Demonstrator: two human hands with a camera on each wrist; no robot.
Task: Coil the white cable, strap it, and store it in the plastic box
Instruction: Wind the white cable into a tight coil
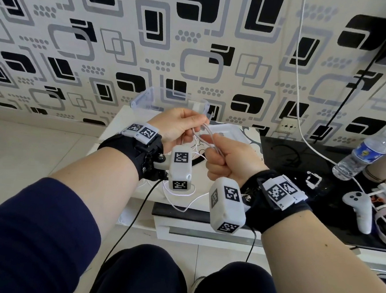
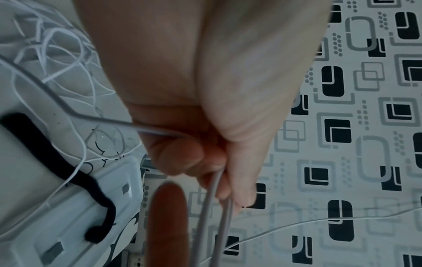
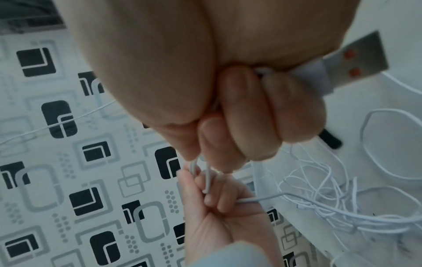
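Hands: left hand (image 1: 177,126) and right hand (image 1: 228,158) are raised close together over the desk (image 1: 124,127), each clamped on the cable (image 1: 208,136).
Left grip: fingers pinch a couple of strands where they bend back, with one strand running off sideways to the desk.
Right grip: fist curled round the strands, with the USB plug (image 3: 356,61) sticking out of the little-finger side.
Cable: only a few short loops span the hands; most of it lies as a loose tangle (image 3: 324,195) on the desk below.
Strap: a black strip (image 2: 57,166) lies across the lid (image 2: 68,216), unused.
Box: clear box (image 1: 170,100) stands open at the wall behind the hands.
Risk, knots: pulling more length in could tighten the tangle into a snag, since its strands cross each other.
Risk, slip: loops held only by a pinch may spring open if either hand regrips.
Risk, drag: a sharp tug could sweep the strip or lid off the desk.
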